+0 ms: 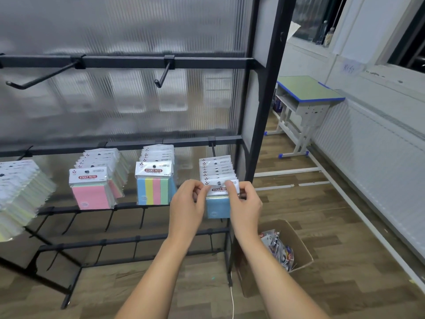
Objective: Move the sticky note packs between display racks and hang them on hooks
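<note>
While both arms reach in from the bottom of the frame, the left hand (188,199) and the right hand (245,201) meet just right of centre, each pinching a top corner of the white header card of a blue sticky note pack (218,204). That pack sits at the front of a row of packs (216,168) hanging on the rightmost hook of the black display rack (128,61). To the left along the same rail hang a striped multicolour pack (153,185), a pink pack (90,188) and, at the left edge, a blurred stack of pale packs (19,187). Two bare hooks (161,75) jut from the upper rail. At lower right a cardboard box (301,247) of small packets stands on the wooden floor. A green-topped desk (308,88) stands at upper right by the wall.
</note>
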{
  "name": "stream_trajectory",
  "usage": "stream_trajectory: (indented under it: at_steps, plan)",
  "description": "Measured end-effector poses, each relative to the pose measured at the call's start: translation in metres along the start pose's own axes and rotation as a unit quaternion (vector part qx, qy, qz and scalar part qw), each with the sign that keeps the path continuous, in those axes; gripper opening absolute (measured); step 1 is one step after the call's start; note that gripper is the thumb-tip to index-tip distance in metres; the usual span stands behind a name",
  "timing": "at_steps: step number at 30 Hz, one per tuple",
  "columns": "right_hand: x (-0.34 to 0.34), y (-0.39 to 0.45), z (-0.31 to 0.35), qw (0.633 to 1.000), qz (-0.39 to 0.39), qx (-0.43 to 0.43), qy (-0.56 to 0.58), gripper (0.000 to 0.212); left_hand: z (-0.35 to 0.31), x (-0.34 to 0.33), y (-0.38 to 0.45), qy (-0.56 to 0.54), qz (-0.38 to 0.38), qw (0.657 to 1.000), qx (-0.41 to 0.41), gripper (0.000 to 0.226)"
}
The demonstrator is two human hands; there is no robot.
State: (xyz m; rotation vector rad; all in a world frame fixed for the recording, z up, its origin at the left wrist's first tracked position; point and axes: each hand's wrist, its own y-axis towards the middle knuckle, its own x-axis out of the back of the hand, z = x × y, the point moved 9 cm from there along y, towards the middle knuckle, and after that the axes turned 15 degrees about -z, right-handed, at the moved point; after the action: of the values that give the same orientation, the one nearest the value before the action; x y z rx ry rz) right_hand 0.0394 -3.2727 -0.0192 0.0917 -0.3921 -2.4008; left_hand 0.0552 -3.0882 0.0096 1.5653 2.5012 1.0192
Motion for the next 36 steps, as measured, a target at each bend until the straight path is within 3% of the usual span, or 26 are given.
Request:
stream_trajectory:
  at_steps: [10,24,30,34,36]
  plan:
    - [-0.006,0.003,-0.008,1.0,0.004,0.019,0.005,0.033,0.009,-0.004,0.004,-0.007,-0.009,1.0,0.013,0.014]
    - [-0.055,0.035,-0.013,0.999,0.024,-0.007,-0.043,0.023,0.016,-0.035,0.048,0.075,-0.017,0.997,-0.001,0.017]
    - [-0.049,0.031,-0.009,0.998,0.007,0.014,-0.063,0.013,0.022,-0.037,0.042,0.1,0.007,0.995,0.0,0.014]
    - [-0.021,0.015,-0.026,0.996,-0.057,0.009,-0.075,0.024,0.04,-0.027,0.017,0.114,0.031,0.993,0.023,0.006]
    - [-0.012,-0.002,-0.041,0.993,-0.043,-0.022,-0.105,0.013,0.058,-0.02,0.0,0.143,0.057,0.988,0.033,0.007]
